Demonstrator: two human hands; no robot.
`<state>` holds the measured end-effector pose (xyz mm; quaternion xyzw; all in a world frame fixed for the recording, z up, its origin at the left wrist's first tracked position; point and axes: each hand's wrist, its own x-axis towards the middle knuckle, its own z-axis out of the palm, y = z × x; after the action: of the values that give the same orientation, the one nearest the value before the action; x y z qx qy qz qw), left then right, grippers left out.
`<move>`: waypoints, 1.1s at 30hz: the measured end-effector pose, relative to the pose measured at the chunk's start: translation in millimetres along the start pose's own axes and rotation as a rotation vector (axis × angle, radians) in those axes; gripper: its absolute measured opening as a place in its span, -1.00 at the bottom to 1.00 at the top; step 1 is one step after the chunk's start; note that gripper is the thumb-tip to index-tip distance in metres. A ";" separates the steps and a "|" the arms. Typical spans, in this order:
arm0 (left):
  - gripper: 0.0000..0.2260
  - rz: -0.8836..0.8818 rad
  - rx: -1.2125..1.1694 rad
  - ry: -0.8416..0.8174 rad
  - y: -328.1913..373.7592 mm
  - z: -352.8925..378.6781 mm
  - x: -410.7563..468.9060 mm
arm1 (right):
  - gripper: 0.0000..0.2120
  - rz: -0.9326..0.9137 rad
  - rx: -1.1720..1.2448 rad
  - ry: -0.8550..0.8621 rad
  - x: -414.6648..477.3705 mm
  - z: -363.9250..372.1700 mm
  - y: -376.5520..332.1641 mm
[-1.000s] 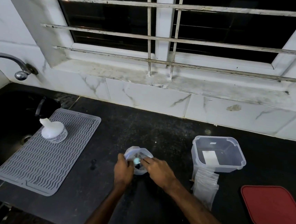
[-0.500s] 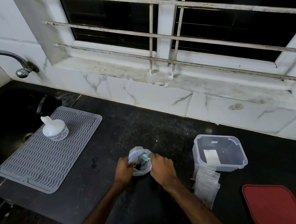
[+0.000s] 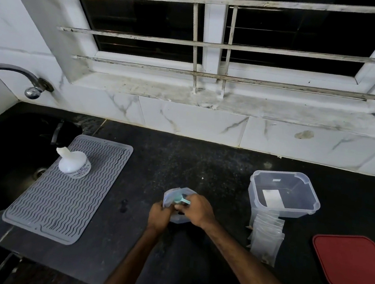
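A small clear plastic bag (image 3: 176, 197) with something dark inside stands on the black counter (image 3: 179, 164) near its front middle. My left hand (image 3: 159, 216) grips the bag's left side. My right hand (image 3: 197, 209) holds a small teal scoop (image 3: 180, 198) by its handle, the scoop's bowl at the mouth of the bag. Both hands hide the lower part of the bag.
A clear plastic box (image 3: 283, 193) stands to the right, a stack of small clear pouches (image 3: 265, 238) in front of it, a red lid (image 3: 351, 263) further right. On the left a grey ribbed mat (image 3: 62, 198) bears a white bottle (image 3: 74, 164), beside a dark sink (image 3: 8, 159) and tap (image 3: 27, 78).
The bag's mouth has been drawn narrower and tilted left. The teal scoop has come up from inside the bag to its mouth. Both hands stay on the bag.
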<state>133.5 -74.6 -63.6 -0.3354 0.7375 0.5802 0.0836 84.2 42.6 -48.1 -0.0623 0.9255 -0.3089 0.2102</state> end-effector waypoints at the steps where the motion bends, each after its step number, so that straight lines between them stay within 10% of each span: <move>1: -0.81 -0.026 -0.018 -0.002 -2.8 0.1 1.4 | -0.66 0.019 -0.005 -0.008 1.6 -0.1 -0.3; 25: -0.76 0.193 0.366 0.062 -4.4 6.4 -5.1 | -0.72 -0.097 -0.046 -0.103 5.7 -14.4 19.7; 33: -0.77 0.008 0.180 0.051 -6.2 7.1 -9.4 | -0.69 -0.157 -0.559 -0.183 0.1 -13.7 17.5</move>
<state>142.5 -65.0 -66.0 -0.3384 0.7898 0.5033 0.0921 78.5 64.1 -48.7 -0.2165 0.9442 -0.0508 0.2430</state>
